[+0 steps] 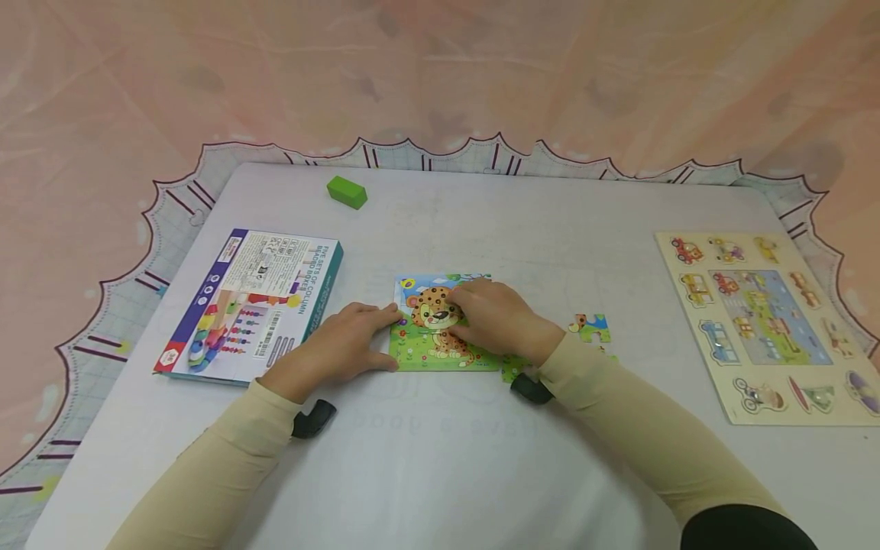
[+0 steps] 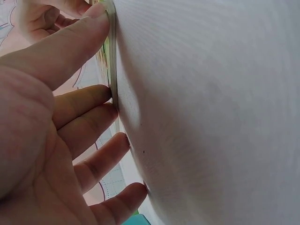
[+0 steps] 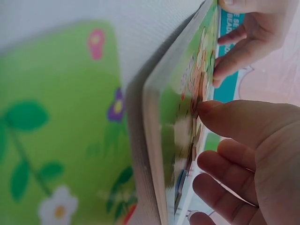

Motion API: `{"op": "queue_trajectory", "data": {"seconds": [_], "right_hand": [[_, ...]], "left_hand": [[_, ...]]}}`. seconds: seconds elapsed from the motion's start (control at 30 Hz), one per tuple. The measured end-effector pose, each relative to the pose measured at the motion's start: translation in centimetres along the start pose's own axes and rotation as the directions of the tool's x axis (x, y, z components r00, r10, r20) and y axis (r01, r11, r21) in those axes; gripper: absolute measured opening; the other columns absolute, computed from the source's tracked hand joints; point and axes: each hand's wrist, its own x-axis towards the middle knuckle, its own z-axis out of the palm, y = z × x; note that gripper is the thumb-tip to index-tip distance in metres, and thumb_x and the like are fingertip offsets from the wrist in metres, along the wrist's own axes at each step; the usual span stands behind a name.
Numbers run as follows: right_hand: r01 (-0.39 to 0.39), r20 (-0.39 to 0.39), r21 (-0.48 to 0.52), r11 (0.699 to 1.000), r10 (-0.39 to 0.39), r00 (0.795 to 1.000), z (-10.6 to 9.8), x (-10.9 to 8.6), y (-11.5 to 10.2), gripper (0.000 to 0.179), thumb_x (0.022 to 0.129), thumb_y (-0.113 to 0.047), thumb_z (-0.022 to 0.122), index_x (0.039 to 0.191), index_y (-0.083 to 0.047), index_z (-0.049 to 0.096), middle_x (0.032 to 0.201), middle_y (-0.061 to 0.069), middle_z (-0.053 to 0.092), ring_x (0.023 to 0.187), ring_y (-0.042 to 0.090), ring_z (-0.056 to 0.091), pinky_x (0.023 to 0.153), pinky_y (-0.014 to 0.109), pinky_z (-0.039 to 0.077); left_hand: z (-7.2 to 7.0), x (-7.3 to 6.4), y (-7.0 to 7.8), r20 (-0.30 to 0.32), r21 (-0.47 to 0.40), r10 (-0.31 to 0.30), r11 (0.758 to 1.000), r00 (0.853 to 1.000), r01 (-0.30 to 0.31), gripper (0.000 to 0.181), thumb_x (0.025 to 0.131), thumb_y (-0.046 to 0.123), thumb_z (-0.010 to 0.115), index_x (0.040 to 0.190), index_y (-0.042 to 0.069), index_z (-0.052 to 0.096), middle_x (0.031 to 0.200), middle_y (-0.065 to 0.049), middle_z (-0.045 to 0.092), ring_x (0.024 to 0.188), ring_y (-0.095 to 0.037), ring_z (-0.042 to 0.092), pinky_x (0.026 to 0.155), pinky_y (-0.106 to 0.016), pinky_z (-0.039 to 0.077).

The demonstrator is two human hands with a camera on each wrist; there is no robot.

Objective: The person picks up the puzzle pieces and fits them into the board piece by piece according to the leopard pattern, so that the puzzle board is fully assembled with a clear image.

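Note:
A jigsaw puzzle board (image 1: 415, 355) with a leopard picture lies flat on the table. My left hand (image 1: 345, 342) rests at its left side, thumb and fingertips touching the edge, as the left wrist view also shows. Over the upper right part of the picture, my right hand (image 1: 502, 317) has curled fingers and pinches a puzzle piece at the surface. In the right wrist view the right thumb (image 3: 234, 117) meets slightly raised pieces (image 3: 196, 124); the index fingertip is hidden. Loose puzzle pieces (image 1: 593, 327) lie right of the board, partly behind the right forearm.
A boxed bead toy (image 1: 275, 267) lies on the left, close to the left hand. Further back sits a green block (image 1: 347, 192). A wooden board with vehicle pictures (image 1: 701, 344) is at the right. The white table (image 1: 412, 473) ends at a patterned cloth behind.

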Motion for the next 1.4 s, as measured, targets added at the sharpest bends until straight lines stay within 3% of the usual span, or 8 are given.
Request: {"op": "queue_trajectory", "data": {"seconds": [0.7, 1.4], "right_hand": [[-0.036, 0.067, 0.057, 0.998, 0.032, 0.997, -0.18, 0.64, -0.53, 0.032, 0.093, -0.023, 0.070, 0.120, -0.006, 0.068, 0.121, 0.008, 0.068, 0.119, 0.028, 0.058, 0.101, 0.041, 0.046], [-0.040, 0.094, 0.068, 0.997, 0.034, 0.995, -0.20, 0.93, -0.39, 0.030, 0.094, -0.025, 0.070, 0.119, -0.007, 0.069, 0.118, 0.007, 0.069, 0.115, 0.027, 0.061, 0.102, 0.042, 0.045]], "left_hand": [[0.03, -0.03, -0.14, -0.009, 0.002, -0.001, 1.000, 1.000, 0.001, 0.074, 0.085, 0.030, 0.082, 0.148, 0.009, 0.050, 0.148, -0.014, 0.050, 0.137, -0.036, 0.040, 0.108, -0.052, 0.038], [0.04, 0.03, 0.03, -0.005, 0.013, -0.007, 1.000, 1.000, 0.007, 0.075, 0.085, 0.031, 0.082, 0.149, 0.010, 0.050, 0.149, -0.014, 0.049, 0.138, -0.036, 0.039, 0.109, -0.053, 0.038]]}}
